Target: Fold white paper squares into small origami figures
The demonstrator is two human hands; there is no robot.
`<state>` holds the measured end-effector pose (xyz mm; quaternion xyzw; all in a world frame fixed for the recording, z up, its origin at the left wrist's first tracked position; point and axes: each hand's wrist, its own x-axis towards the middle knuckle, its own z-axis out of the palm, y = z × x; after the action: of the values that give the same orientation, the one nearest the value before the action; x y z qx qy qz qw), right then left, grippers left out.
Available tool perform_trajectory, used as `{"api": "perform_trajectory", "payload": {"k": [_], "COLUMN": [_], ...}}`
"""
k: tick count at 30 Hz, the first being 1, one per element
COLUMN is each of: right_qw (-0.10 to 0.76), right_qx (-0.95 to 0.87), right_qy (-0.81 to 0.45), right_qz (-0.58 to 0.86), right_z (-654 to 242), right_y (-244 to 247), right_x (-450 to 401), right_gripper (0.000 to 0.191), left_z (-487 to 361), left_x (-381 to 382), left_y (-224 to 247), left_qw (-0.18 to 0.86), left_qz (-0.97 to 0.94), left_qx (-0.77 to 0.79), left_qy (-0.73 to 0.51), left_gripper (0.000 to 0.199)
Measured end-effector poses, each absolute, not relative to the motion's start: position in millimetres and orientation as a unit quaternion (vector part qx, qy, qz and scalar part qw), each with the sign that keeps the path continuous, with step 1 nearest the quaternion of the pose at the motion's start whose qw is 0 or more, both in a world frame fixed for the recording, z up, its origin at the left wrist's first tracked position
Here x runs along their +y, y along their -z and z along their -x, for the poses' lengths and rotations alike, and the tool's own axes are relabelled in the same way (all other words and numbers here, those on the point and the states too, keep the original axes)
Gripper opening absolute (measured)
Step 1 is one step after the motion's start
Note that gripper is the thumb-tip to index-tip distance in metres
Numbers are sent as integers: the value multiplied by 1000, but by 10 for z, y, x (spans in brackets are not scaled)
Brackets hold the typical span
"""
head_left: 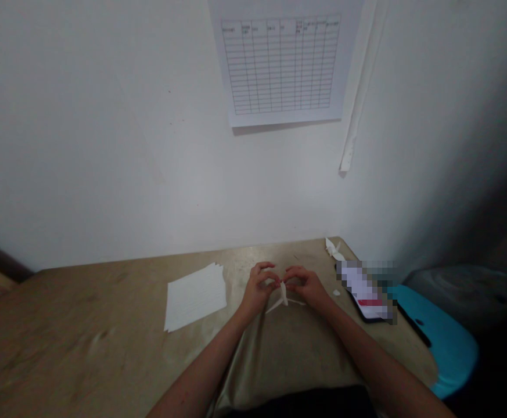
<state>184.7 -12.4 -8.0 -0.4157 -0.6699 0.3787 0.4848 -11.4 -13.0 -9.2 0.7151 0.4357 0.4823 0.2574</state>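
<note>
Near the middle of the table, both hands meet at a small white folded paper crane. My left hand pinches its top from the left, thumb and index finger together. From the other side my right hand pinches the same top part, its fingertips almost touching the left ones. Two thin paper points spread out below the hands, one to each side. The fingers hide the upper part of the folded paper.
Left of the hands lies a stack of white paper sheets. To the right are a phone, partly blurred out, a paper scrap and another folded paper crane. A turquoise chair stands beyond the table's right edge. A printed chart hangs on the wall.
</note>
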Motion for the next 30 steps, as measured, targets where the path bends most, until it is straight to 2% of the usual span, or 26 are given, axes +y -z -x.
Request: {"api": "perform_trajectory", "payload": {"k": [8, 18, 23, 30], "right_qw": [487, 466, 446, 473], "right_qx": [-697, -713, -741, -752], "right_qy": [-366, -373, -331, -223], "right_qz": [379, 367, 377, 401], "right_z": [-1847, -1857, -1850, -1867], "right_y": [60, 85, 84, 89], "right_x": [-122, -108, -130, -123], "right_gripper": [7, 7, 5, 5], "left_z": [118, 118, 104, 136], "left_x": [-133, -142, -152, -152], "left_y": [83, 91, 106, 73], "left_qw": [275, 236, 222, 196], "left_qz": [-716, -743, -752, -738], "left_qx": [434, 431, 431, 456], "left_qy": [-473, -454, -447, -458], "left_gripper": [8, 9, 10, 8]}}
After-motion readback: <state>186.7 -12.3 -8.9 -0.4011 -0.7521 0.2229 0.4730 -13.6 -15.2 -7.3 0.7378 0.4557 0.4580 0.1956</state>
